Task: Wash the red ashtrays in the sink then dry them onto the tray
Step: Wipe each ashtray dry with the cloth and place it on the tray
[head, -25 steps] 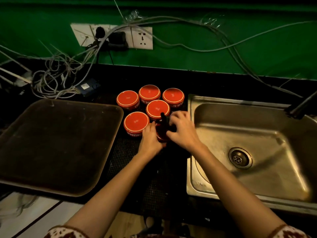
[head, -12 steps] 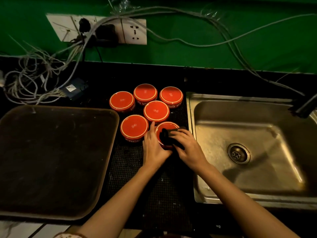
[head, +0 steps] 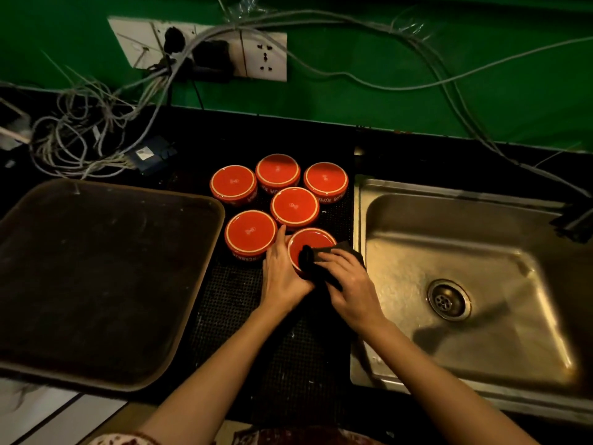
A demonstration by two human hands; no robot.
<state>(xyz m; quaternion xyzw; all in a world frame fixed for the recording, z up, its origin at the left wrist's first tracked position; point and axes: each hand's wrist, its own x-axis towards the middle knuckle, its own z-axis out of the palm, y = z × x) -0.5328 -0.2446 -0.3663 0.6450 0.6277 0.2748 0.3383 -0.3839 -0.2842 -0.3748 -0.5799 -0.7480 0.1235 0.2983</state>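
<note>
Standing on a black mesh mat (head: 276, 342) between the tray (head: 96, 284) and the sink (head: 465, 284) are six red ashtrays, all turned base-up and grouped close together. Three sit in a back row: the left ashtray (head: 233, 184), the centre ashtray (head: 278, 170) and the right ashtray (head: 326, 181). A fourth ashtray (head: 294, 207) stands just in front of them, a fifth ashtray (head: 251, 232) sits to the near left, and the nearest ashtray (head: 309, 242) is the one being handled.

The left hand (head: 284, 277) is cupped against the left side of the nearest ashtray, fingers curled round its wall and thumb pointing up beside the rim; it is gripping that ashtray. The right hand (head: 348, 284) is closed on a dark cloth (head: 313, 263), pressing it onto the near right part of the same ashtray. The cloth covers the front edge of the ashtray and trails toward the sink rim.

The tray lies on the counter to the left, dark and flat, with nothing resting on it. The sink is a steel basin to the right; its drain (head: 448, 300) is uncovered, and a dark tap (head: 574, 221) enters from the right edge. No ashtray is in the basin.

Behind the counter, a green wall (head: 417, 59) carries a white socket plate (head: 205, 49) with plugs fitted, and a tangle of grey cables (head: 83, 136) spreads over the back left of the counter.
</note>
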